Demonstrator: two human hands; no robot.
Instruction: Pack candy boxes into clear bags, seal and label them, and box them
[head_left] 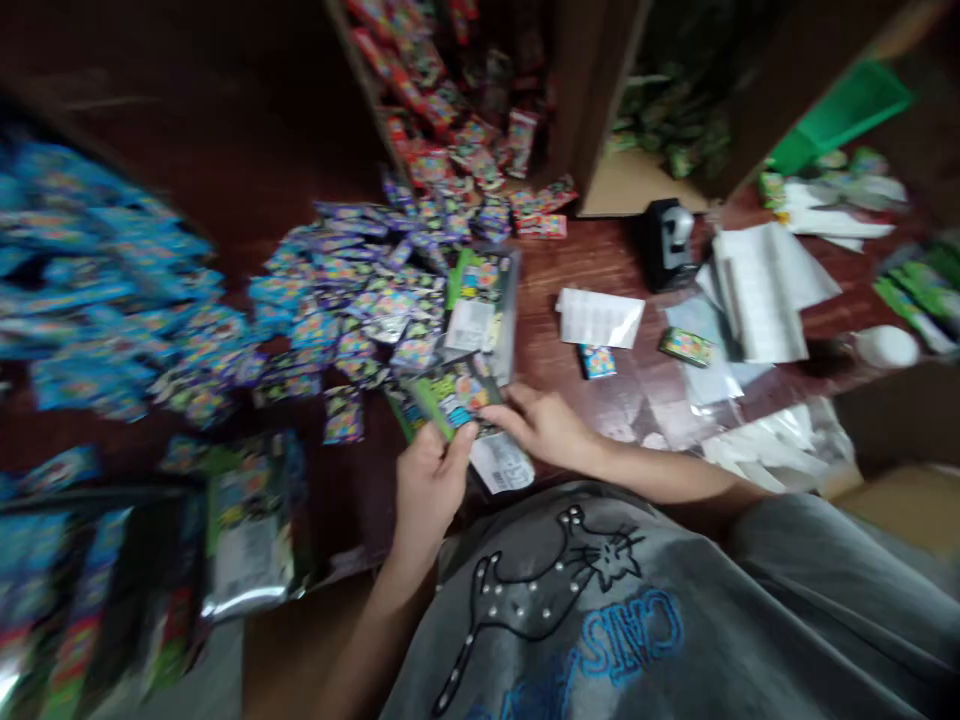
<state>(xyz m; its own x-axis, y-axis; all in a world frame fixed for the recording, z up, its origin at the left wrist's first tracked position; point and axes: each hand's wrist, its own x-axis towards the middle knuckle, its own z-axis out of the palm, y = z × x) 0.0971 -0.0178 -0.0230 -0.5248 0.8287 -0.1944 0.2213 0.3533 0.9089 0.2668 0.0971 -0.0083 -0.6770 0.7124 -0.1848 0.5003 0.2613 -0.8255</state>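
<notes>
My left hand (427, 485) and my right hand (544, 425) are both closed on a green packet with a white label (461, 400), held just above the dark red wooden table (592, 260) near my grey shirt. Just beyond it lies a second, larger clear packet (484, 310). Behind that spreads a heap of small purple-blue sachets (352, 300).
Blue sachets (97, 290) pile at the left, red ones (450, 130) at the back. A bagged packet (251, 530) lies at the lower left. To the right are a black stapler (670, 240), white papers (757, 290), clear bags (765, 445) and a green tray (840, 110).
</notes>
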